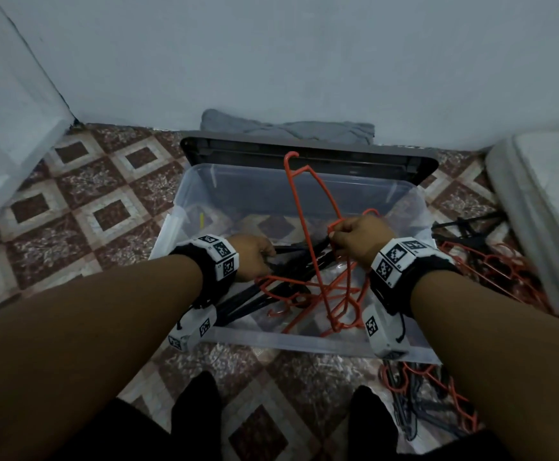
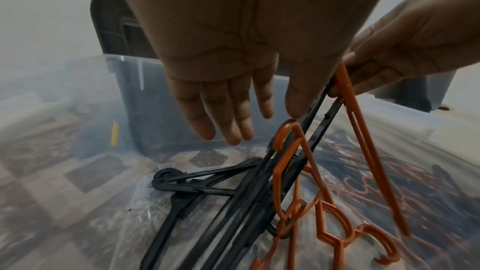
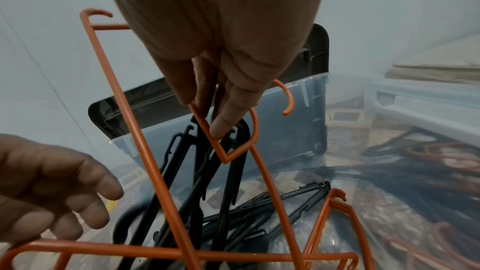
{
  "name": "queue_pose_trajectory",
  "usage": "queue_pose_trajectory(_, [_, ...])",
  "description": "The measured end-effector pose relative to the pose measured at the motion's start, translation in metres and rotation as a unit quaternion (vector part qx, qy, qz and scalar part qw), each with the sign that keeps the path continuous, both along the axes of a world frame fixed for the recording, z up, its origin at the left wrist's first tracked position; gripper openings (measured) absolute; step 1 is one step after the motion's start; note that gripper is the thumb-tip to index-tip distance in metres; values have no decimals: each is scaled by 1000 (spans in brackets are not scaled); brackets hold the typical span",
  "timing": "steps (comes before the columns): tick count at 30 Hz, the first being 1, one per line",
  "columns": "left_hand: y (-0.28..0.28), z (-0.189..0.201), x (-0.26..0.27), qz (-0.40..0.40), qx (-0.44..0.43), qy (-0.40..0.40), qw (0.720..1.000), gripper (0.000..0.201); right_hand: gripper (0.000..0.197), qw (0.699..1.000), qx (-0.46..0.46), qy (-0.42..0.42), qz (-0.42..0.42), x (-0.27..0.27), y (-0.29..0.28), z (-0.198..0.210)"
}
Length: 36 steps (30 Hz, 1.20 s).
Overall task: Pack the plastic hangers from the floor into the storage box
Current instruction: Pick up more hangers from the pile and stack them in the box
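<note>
Plastic hangers, orange (image 1: 308, 207) and black (image 2: 207, 198), sit half inside the clear plastic storage box (image 1: 184, 194), tangled; more lie on the tiled floor (image 1: 491, 271) beside it. Right hand (image 1: 359, 239) pinches the bunch's tops, so lower it flat. Left hand (image 1: 249, 257), fingers (image 2: 207, 114) straight, should press the black ones down

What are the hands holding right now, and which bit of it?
The right hand pinches a bunch of orange hangers and black hangers near their hook ends, over the storage box. The left hand is open, holding nothing.
</note>
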<state>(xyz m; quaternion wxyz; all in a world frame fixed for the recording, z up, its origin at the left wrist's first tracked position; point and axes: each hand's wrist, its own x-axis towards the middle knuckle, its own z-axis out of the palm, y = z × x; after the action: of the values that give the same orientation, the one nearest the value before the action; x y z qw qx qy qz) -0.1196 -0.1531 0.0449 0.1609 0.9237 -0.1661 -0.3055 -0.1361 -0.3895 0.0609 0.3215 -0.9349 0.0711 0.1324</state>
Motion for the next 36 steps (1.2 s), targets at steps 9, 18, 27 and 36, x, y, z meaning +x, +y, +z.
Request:
queue_pose_trajectory(9, [-4, 1, 4, -12, -35, -12, 999, 19, 27, 984, 155, 50, -72, -5, 1, 6])
queue_pose_trajectory(18, [-3, 10, 15, 236, -221, -2, 946, 33, 21, 980, 157, -76, -92, -7, 2, 69])
queue_pose_trajectory(27, [21, 53, 37, 139, 64, -316, 936, 50, 15, 977, 138, -94, -130, -27, -4, 88])
queue_pose_trajectory(36, [8, 10, 38, -7, 148, -149, 978, 34, 14, 995, 71, -52, -40, -18, -10, 79])
